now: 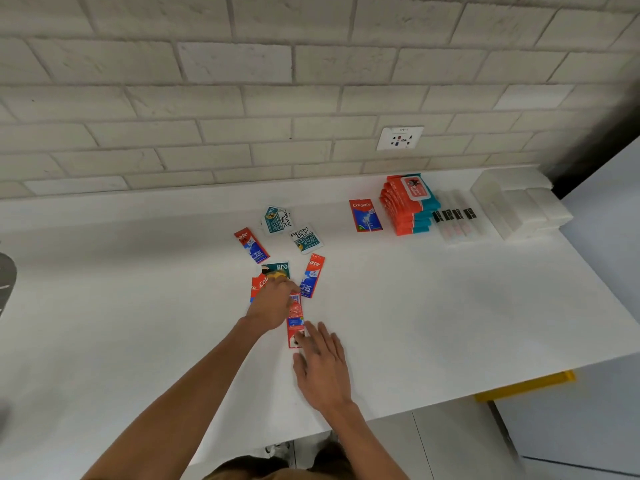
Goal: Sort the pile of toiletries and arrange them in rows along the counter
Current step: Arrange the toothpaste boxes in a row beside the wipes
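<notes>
A loose pile lies mid-counter (138, 306): red Colgate sachets (251, 244) (312, 275), white-and-teal Cream Silk sachets (277, 220) (306, 237) and a teal sachet (277, 270). My left hand (272, 303) reaches into the pile with curled fingers. It pinches the top end of a red sachet (295, 318) lying back side up and covers part of another Colgate sachet (257, 285). My right hand (322, 365) has straight fingers, and its fingertips touch that sachet's near end. At the back right stand one Colgate sachet (365, 214), stacked wet-wipe packs (408, 206), clear tubes (455, 220) and white blocks (526, 209).
A brick wall with a socket (400, 137) backs the counter. The counter's front edge runs diagonally at lower right, with a yellow strip (526, 386) below it. A grey object (5, 282) sits at the far left edge. A white panel rises at the right.
</notes>
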The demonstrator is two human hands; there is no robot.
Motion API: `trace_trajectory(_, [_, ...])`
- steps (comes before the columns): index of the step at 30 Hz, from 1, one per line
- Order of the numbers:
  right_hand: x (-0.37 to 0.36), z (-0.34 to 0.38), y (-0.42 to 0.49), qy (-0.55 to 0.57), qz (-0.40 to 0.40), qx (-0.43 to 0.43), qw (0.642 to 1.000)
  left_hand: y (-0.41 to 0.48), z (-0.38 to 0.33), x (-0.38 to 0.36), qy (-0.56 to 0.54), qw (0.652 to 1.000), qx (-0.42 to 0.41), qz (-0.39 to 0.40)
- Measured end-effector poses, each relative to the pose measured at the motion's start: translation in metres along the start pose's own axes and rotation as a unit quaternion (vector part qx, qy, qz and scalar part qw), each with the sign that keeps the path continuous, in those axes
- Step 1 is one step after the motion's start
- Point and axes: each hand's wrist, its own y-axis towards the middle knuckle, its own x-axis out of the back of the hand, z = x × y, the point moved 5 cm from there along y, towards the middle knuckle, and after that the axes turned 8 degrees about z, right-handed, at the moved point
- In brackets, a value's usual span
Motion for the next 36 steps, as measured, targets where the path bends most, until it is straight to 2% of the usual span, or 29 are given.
trace_trajectory(5, [0.003, 0.001, 0.004, 0.056, -0.006, -0.031, 0.998, -0.007, -0.002, 0.023, -0.116, 0.993, -0.011, -0.007])
trace_trajectory(8, [0.024, -0.001, 0.008, 0.189, -0.032, -0.091, 0.977, -0.024, -0.016, 0.044, -0.167, 0.984, -0.047, -0.034])
trace_trajectory(10, [0.047, 0.001, 0.009, 0.285, -0.037, -0.154, 0.945, -0.041, -0.029, 0.059, -0.179, 0.978, -0.082, -0.074])
trace_trajectory(11, [0.059, 0.002, 0.01, 0.355, -0.036, -0.184, 0.916, -0.051, -0.035, 0.065, -0.178, 0.974, -0.104, -0.099])
trace_trajectory(12, [0.071, 0.004, 0.011, 0.443, -0.032, -0.217, 0.869, -0.06, -0.04, 0.068, -0.171, 0.969, -0.131, -0.121])
trace_trajectory(15, [0.097, 0.016, 0.02, 0.683, 0.002, -0.273, 0.678, -0.088, -0.054, 0.066, -0.129, 0.953, -0.22, -0.165])
trace_trajectory(16, [0.103, 0.016, 0.023, 0.716, 0.005, -0.274, 0.642, -0.096, -0.057, 0.063, -0.111, 0.947, -0.246, -0.172])
trace_trajectory(17, [0.109, 0.017, 0.025, 0.733, 0.003, -0.27, 0.624, -0.103, -0.06, 0.059, -0.094, 0.942, -0.267, -0.181])
trace_trajectory(21, [0.121, 0.012, 0.03, 0.743, -0.035, -0.247, 0.622, -0.119, -0.064, 0.045, -0.02, 0.929, -0.304, -0.211])
trace_trajectory(25, [0.13, 0.009, 0.03, 0.715, -0.059, -0.224, 0.66, -0.12, -0.06, 0.037, -0.041, 0.931, -0.294, -0.214])
trace_trajectory(27, [0.131, 0.006, 0.031, 0.7, -0.066, -0.215, 0.677, -0.117, -0.059, 0.036, -0.118, 0.936, -0.266, -0.2])
trace_trajectory(29, [0.132, 0.002, 0.032, 0.69, -0.068, -0.204, 0.691, -0.111, -0.058, 0.038, -0.233, 0.934, -0.194, -0.188])
trace_trajectory(32, [0.133, -0.006, 0.032, 0.663, -0.078, -0.195, 0.719, -0.091, -0.058, 0.041, -0.379, 0.911, -0.07, -0.149])
trace_trajectory(36, [0.137, -0.026, 0.035, 0.628, -0.097, -0.202, 0.745, -0.061, -0.066, 0.038, -0.467, 0.882, -0.015, -0.061])
